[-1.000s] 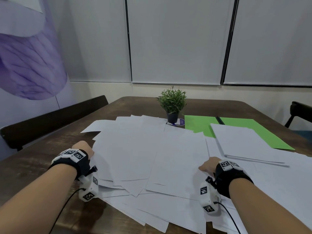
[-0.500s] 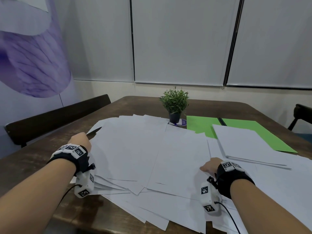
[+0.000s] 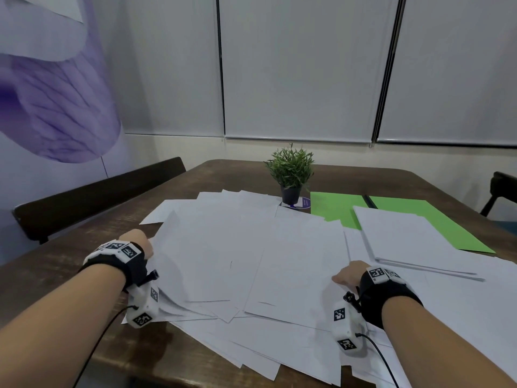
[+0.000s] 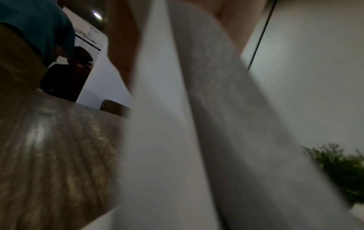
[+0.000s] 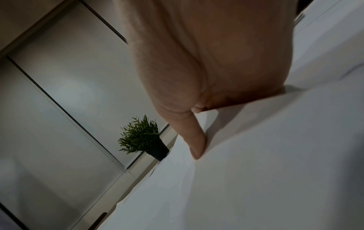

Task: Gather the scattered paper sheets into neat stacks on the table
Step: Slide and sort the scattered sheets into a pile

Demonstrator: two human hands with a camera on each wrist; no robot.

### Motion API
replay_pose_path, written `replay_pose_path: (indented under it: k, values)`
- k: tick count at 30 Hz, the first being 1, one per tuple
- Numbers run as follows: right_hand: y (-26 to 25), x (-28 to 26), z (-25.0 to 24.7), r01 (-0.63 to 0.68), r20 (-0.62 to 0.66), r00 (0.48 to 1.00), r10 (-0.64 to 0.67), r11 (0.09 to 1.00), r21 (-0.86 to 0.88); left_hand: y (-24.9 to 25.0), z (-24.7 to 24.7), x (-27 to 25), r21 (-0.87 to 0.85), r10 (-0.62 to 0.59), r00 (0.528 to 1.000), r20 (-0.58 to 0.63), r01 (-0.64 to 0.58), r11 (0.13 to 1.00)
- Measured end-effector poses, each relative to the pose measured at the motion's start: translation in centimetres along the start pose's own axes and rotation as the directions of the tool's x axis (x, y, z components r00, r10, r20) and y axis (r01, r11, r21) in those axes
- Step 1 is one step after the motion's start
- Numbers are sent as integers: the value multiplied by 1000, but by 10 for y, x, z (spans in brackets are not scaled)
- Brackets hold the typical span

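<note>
Many white paper sheets [image 3: 237,261] lie overlapping in a loose spread across the wooden table [image 3: 56,275]. My left hand [image 3: 137,242] grips the spread's left edge; the left wrist view is blurred and shows sheets [image 4: 167,140] raised and curved against the hand [image 4: 120,46]. At the spread's right edge my right hand [image 3: 347,275] holds sheets, with its thumb [image 5: 193,137] pressed on top of the paper [image 5: 275,155] and its other fingers hidden underneath. A squared stack of white sheets [image 3: 405,242] sits at the right.
A small potted plant [image 3: 291,175] stands behind the sheets on a round coaster. Green sheets [image 3: 335,208] with a black pen [image 3: 369,201] lie at the back right. A dark bench [image 3: 98,197] runs along the left side and a chair [image 3: 503,189] stands at the right. Some sheets overhang the near table edge.
My left hand has slid forward and inward along the left edge, drawing the outlying left sheets toward the middle and lifting them. The right hand has stayed nearly still.
</note>
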State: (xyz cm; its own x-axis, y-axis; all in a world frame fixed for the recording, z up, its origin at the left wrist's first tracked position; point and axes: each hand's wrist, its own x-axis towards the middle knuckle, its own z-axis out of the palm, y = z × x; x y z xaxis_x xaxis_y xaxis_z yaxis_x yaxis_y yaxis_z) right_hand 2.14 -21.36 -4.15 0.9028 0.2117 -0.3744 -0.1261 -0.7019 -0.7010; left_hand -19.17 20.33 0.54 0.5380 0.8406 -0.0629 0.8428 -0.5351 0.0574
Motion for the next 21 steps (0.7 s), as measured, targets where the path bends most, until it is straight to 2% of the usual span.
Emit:
replay_pose_path:
  k: [9, 15, 21]
  values:
    - [-4, -6, -1, 8, 23, 1000, -9, 998, 65, -2, -67, -15, -215, 81, 979, -188, -121, 969]
    - [-6, -12, -1, 0, 27, 1000, -3, 995, 105, 5, -118, -28, -281, 135, 919, -370, -250, 927]
    - [-5, -11, -1, -26, 61, 998, 18, 992, 126, 8, -169, -42, -251, 141, 857, -496, -296, 922]
